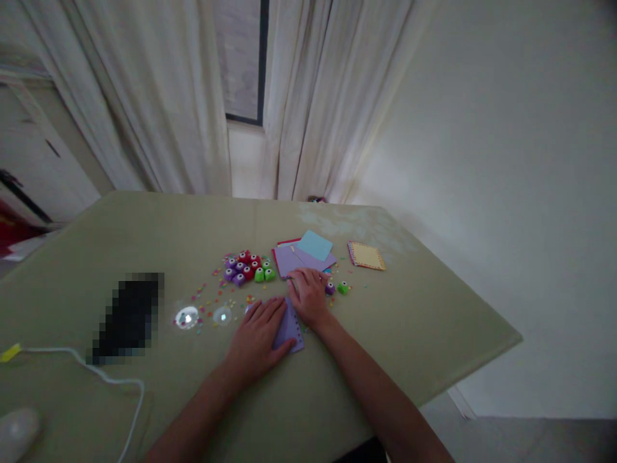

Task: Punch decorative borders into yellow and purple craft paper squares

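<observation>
My left hand (260, 334) lies flat with its fingers stretched over a purple paper sheet (289, 328), pressing it on the table. Small punched holes run along the right edge of this sheet. At its top end is my right hand (308, 296), fingers bent and close together; what is under them is hidden. Just behind the right hand lie loose purple sheets (289, 260) with a light blue sheet (315, 245) on top. Close to its right side sit a small purple paper punch (330, 289) and a green one (342, 287).
Several red, purple and green punches (247, 270) stand grouped left of the sheets. Coloured paper bits (211, 302) are scattered around. A yellow-topped paper stack (367, 255) lies at right. Farther left are two clear round pieces (187, 317), a blurred dark object (130, 315) and a white cable (110, 379).
</observation>
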Demonstrator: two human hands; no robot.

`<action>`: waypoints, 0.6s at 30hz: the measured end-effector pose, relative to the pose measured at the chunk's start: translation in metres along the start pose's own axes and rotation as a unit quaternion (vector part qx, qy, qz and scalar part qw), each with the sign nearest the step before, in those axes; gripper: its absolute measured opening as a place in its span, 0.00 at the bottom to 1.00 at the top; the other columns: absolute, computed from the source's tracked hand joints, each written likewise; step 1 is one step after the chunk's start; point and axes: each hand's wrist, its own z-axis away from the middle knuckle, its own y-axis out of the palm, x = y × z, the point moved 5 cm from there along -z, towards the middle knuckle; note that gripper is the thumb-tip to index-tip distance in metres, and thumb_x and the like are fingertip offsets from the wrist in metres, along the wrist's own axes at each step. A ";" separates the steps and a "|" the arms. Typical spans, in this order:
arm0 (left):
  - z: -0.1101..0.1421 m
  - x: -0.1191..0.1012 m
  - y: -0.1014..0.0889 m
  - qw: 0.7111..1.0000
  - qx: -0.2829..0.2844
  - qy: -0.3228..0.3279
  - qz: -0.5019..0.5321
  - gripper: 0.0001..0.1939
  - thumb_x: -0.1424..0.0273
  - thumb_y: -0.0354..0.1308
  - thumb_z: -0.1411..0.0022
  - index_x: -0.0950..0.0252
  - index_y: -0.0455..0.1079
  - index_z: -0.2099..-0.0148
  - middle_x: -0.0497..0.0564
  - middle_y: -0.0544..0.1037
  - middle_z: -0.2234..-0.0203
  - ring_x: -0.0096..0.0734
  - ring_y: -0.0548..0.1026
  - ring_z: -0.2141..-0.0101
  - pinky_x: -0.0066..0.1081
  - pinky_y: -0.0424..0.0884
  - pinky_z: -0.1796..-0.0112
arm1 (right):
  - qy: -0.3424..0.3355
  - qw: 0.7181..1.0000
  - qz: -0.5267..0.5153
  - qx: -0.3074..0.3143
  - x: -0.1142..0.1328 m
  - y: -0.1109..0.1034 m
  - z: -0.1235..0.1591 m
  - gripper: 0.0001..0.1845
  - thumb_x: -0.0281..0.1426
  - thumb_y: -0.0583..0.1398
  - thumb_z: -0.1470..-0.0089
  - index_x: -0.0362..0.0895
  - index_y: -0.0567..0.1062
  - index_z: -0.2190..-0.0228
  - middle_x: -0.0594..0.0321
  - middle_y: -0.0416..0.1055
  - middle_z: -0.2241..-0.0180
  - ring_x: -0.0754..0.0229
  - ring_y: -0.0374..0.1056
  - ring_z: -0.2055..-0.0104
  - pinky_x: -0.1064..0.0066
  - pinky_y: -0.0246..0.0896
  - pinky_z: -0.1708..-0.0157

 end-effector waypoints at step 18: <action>-0.002 0.003 -0.017 0.999 0.042 -0.029 0.016 0.35 0.52 0.62 0.29 0.62 0.66 0.27 0.60 0.70 0.29 0.54 0.70 0.32 0.55 0.62 0.31 | -0.230 0.910 -0.006 0.344 0.018 0.048 -0.105 0.26 0.13 0.56 0.39 0.43 0.81 0.46 0.52 0.80 0.47 0.53 0.75 0.46 0.67 0.66 0.44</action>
